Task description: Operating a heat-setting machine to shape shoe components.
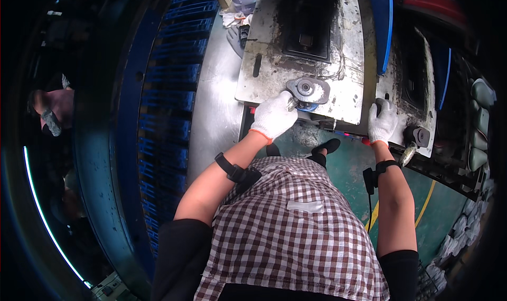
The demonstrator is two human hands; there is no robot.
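Note:
My left hand (275, 117), in a white knitted glove with an orange cuff, is at the front edge of a stained metal plate (274, 78). Its fingers are curled in beside a grey oval fitting with a round centre (307, 90); what they grip, if anything, is hidden. A blue part (307, 107) shows just under that fitting. My right hand (382, 120), gloved in white too, lies on the near left edge of a second stained plate (424, 147), fingers apart and nothing visible in them. A dark fitting (419, 136) sits on that plate, to the right of the hand.
A row of blue slatted parts (169, 100) runs along the left, next to a bare metal ledge (214, 100). A blue upright bar (385, 32) stands between the plates. Grey-green rounded pieces (479, 121) are stacked at far right. Another person (57, 108) is at far left.

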